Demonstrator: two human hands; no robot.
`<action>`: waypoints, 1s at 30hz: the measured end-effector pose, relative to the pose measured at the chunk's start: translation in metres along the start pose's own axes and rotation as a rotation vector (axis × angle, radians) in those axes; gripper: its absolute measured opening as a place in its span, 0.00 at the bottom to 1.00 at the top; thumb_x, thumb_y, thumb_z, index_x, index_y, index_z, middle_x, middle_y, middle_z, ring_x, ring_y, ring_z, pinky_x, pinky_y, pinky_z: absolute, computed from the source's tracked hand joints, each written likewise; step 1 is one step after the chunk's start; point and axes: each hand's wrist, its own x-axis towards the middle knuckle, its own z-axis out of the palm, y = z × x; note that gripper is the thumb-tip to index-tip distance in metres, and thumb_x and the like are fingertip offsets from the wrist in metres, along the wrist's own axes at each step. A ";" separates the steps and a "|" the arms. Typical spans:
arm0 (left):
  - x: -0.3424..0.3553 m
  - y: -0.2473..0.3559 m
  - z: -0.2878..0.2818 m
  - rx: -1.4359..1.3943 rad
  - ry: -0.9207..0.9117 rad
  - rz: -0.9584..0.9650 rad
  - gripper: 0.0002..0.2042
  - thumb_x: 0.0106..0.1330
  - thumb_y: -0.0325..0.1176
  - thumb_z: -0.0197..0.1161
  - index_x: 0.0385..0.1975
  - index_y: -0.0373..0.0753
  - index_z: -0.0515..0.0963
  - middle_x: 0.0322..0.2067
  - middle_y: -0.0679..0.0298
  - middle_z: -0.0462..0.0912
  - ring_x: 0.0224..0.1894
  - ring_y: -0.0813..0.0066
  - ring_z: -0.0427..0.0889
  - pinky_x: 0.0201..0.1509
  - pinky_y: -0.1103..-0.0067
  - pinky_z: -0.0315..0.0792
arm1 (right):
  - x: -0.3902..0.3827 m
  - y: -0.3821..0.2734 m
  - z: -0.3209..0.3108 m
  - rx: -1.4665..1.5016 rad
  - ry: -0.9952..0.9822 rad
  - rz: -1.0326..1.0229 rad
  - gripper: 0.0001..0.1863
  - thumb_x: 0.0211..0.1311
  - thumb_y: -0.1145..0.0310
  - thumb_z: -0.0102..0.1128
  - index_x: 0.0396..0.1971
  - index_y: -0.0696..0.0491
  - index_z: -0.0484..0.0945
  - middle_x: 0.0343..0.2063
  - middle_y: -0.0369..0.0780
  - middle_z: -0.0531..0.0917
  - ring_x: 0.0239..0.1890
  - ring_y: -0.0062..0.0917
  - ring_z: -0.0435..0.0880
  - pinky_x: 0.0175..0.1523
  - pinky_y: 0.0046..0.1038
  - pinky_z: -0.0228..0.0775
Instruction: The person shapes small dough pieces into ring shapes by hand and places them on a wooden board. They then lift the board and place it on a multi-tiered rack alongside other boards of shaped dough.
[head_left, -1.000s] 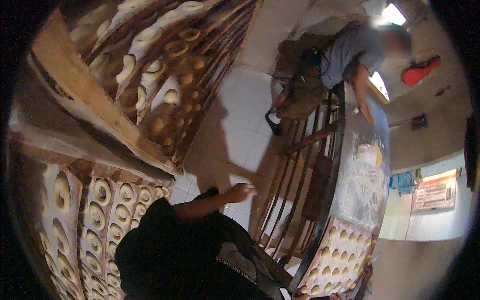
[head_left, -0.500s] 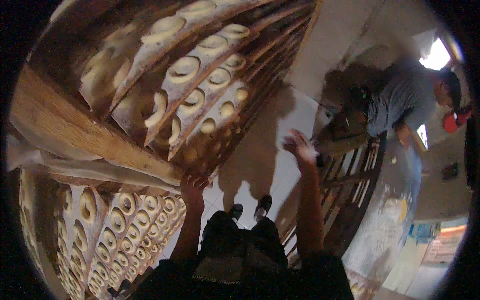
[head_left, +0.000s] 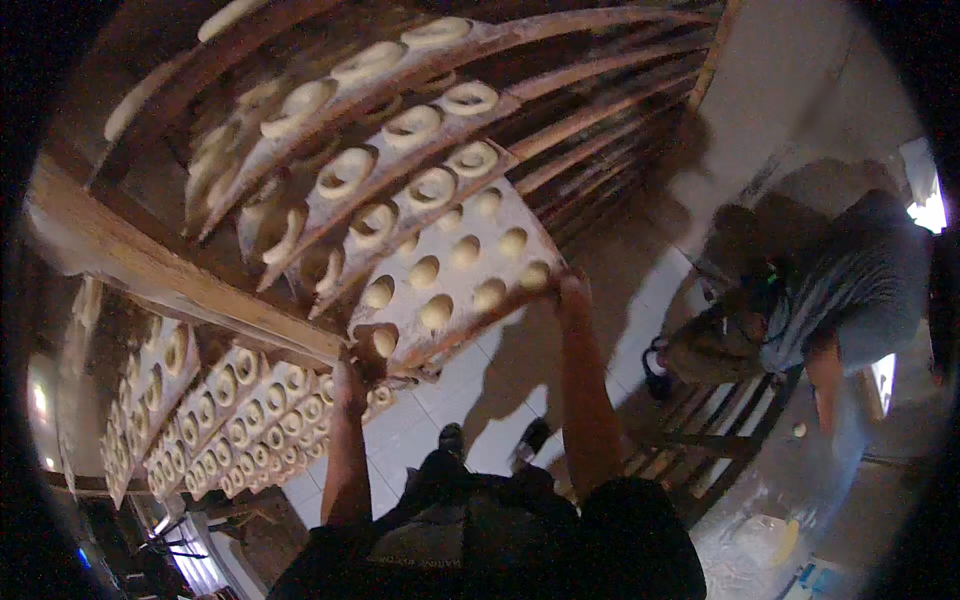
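Note:
A floured wooden board (head_left: 462, 287) carrying round dough balls (head_left: 436, 311) juts out of a tall rack in front of me. My right hand (head_left: 571, 286) grips the board's right corner. My left hand (head_left: 350, 378) is at the board's near left corner, by the end of the rack's wooden rail (head_left: 180, 275); its fingers are in shadow but look closed on the board's edge. On the shelves just above, other boards hold dough rings (head_left: 413, 127). One dough ball (head_left: 383, 341) sits close to my left hand.
More boards of dough rings (head_left: 237, 407) fill a rack section at lower left. To the right a person in a grey top (head_left: 850, 290) bends over a floured work table (head_left: 745, 545). A slatted wooden frame (head_left: 715, 440) stands beside that table. Pale floor tiles (head_left: 505, 375) lie below.
The board of dough balls has come partway out of the rack toward me. My right hand, free in the air before, now grips its right corner. My view has shifted.

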 end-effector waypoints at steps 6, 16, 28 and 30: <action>0.023 -0.078 0.018 0.901 0.080 0.428 0.28 0.73 0.55 0.45 0.54 0.31 0.69 0.40 0.48 0.79 0.45 0.53 0.80 0.50 0.65 0.72 | -0.283 -0.049 -0.078 -0.530 0.247 -0.325 0.12 0.66 0.66 0.56 0.46 0.55 0.75 0.41 0.40 0.78 0.38 0.27 0.77 0.41 0.31 0.73; 0.008 -0.139 0.034 1.335 -0.449 0.422 0.26 0.73 0.51 0.47 0.51 0.30 0.73 0.45 0.44 0.76 0.50 0.50 0.76 0.52 0.65 0.69 | -0.571 0.008 -0.010 0.251 1.038 -0.242 0.07 0.65 0.66 0.57 0.40 0.50 0.75 0.28 0.32 0.77 0.27 0.16 0.74 0.29 0.21 0.66; 0.165 -0.174 0.259 1.112 -1.258 0.088 0.31 0.72 0.54 0.47 0.58 0.29 0.66 0.58 0.46 0.66 0.62 0.55 0.65 0.64 0.67 0.59 | -0.453 0.038 0.148 0.086 2.004 -0.482 0.17 0.72 0.56 0.45 0.31 0.53 0.75 0.29 0.28 0.74 0.33 0.16 0.68 0.41 0.22 0.62; 0.157 -0.188 0.317 1.098 -1.445 0.009 0.32 0.72 0.55 0.47 0.59 0.28 0.65 0.61 0.47 0.65 0.64 0.56 0.63 0.66 0.67 0.57 | -0.414 0.012 0.181 0.086 2.124 -0.388 0.21 0.73 0.55 0.43 0.36 0.58 0.77 0.30 0.30 0.77 0.33 0.17 0.69 0.41 0.24 0.64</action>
